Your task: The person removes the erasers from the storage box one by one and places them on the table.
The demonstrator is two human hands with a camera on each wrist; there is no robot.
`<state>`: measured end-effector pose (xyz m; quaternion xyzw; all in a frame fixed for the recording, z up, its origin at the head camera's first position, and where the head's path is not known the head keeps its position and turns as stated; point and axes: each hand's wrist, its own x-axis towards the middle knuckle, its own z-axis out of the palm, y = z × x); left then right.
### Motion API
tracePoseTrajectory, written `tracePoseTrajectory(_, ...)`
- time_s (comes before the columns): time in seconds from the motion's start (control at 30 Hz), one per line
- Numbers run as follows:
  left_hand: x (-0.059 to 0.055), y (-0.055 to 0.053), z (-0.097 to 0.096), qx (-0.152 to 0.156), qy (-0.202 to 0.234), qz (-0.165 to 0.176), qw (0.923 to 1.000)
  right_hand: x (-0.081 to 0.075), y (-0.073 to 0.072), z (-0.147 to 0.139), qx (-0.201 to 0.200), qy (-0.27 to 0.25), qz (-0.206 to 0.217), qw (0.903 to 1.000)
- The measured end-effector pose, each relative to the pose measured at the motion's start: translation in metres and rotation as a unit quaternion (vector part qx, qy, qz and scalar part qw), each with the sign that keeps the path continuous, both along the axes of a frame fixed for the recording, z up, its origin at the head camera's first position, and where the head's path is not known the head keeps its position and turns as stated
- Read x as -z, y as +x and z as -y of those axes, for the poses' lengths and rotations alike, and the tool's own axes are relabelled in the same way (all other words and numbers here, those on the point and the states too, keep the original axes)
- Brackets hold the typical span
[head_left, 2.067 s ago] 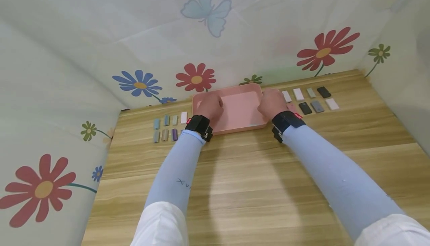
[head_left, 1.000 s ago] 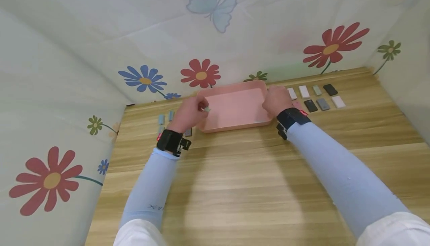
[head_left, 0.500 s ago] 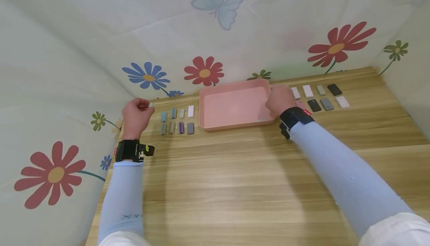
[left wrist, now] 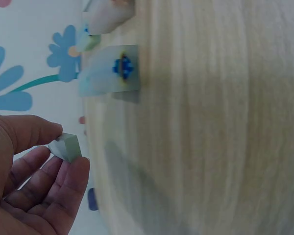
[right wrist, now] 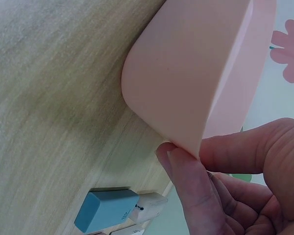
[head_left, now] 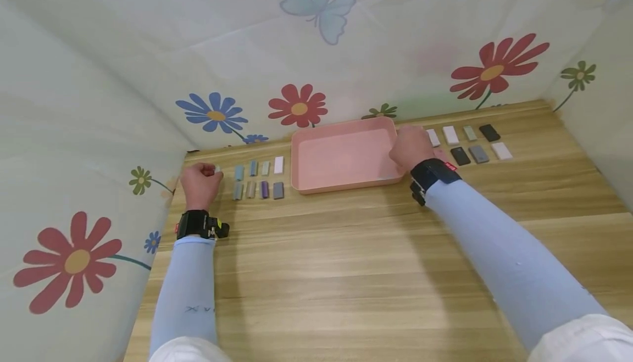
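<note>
My left hand (head_left: 200, 186) pinches a small pale green eraser (left wrist: 68, 148) between thumb and fingertips, near the table's back left corner. It is just left of two short rows of small blocks that look like erasers, with a light blue eraser (head_left: 239, 173) closest. The pink tray (head_left: 346, 187) stands against the back wall, with no block visible in it. At the tray's right end my right hand (head_left: 412, 148) pinches the rim between thumb and fingers. Beside that hand, a teal eraser (right wrist: 105, 210) with lettering lies on the table; in the head view the hand hides it.
Two more rows of blocks lie right of the tray, among them a black one (head_left: 489, 132), a grey one (head_left: 478, 154) and a white one (head_left: 501, 150). On the left, a purple block (head_left: 264, 189) is beside a grey one (head_left: 278, 190). Flower-printed sheeting encloses the wooden table (head_left: 316, 274).
From inside the tray, my left hand has moved left past the rows with the pale green eraser, then come slightly nearer and lower. My right hand keeps its hold on the tray.
</note>
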<state>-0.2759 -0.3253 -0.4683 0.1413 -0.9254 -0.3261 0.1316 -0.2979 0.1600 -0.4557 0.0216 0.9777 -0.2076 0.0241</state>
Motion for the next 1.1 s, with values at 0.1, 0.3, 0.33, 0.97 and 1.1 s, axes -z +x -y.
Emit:
tracePoseTrajectory(0.1,0.008,-0.005,-0.001,-0.003,0.004,0.01,0.9999,0.0,0.001,-0.001,-0.002,-0.001,-0.007,1.0)
tracePoseTrajectory(0.3,0.017,-0.012,-0.004,-0.002,-0.006,0.024,0.9997,-0.002,0.0,-0.001,-0.008,0.001,-0.017,0.9998)
tracePoseTrajectory(0.33,0.018,-0.014,-0.005,-0.001,-0.011,0.022,0.9997,-0.002,0.0,-0.001,-0.008,0.0,-0.016,0.9998)
tracePoseTrajectory(0.97,0.005,-0.005,-0.027,0.008,-0.047,0.024,0.9986,-0.004,0.002,0.002,-0.002,0.009,0.006,0.9999)
tracePoseTrajectory(1.1,-0.008,0.003,-0.055,0.039,-0.056,-0.015,0.9976,-0.003,0.002,0.001,-0.008,0.007,0.0,0.9999)
